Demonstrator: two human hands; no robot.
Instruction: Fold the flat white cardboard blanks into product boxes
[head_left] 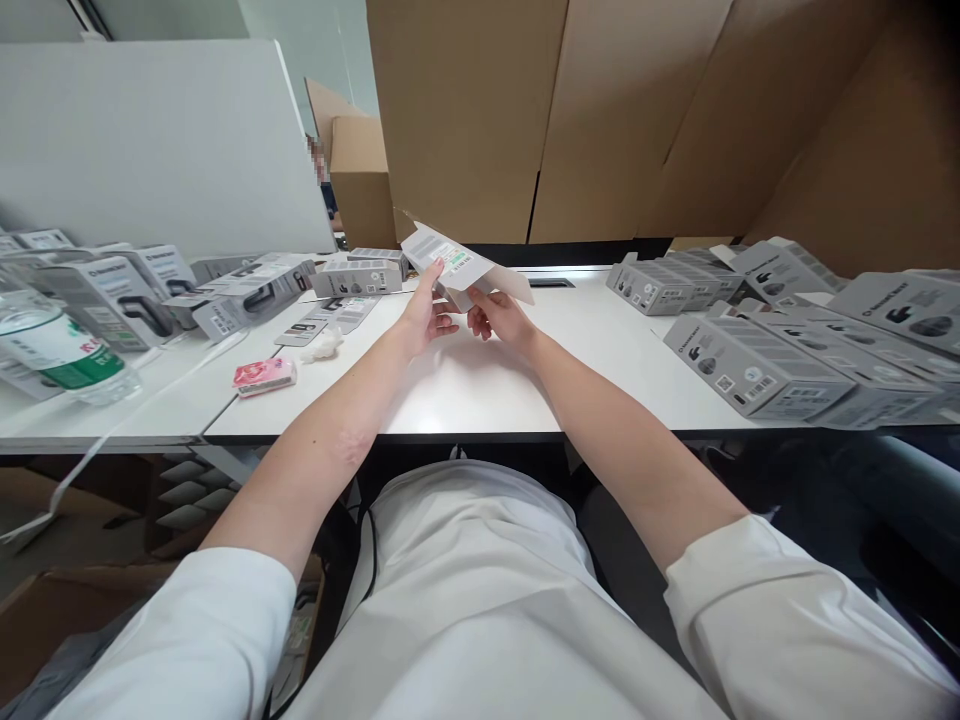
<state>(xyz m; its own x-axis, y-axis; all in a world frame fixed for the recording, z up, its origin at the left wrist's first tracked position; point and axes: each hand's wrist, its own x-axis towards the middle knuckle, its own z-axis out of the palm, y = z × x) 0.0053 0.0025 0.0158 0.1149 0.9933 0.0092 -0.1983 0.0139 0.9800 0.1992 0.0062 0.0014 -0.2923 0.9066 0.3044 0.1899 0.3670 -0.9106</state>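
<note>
Over the middle of the white table (pixel 480 400) I hold up a grey printed carton (pixel 450 258), tilted, with flaps sticking out. My left hand (pixel 429 312) grips its left side, thumb on the printed face and fingers underneath. My right hand (pixel 496 312) pinches the carton's lower right edge near a flap, fingers curled. Left of my hands, a flat grey printed carton (pixel 330 320) lies on the table. By it sit a crumpled whitish scrap (pixel 324 345) and a pink packet (pixel 264 376).
Several assembled grey boxes (pixel 757 365) stand at the right, and more boxes (pixel 112 295) at the left. A water bottle (pixel 64 345) stands at far left. Large brown cardboard (pixel 465 120) rises behind the table. An open carton (pixel 82 600) is below left.
</note>
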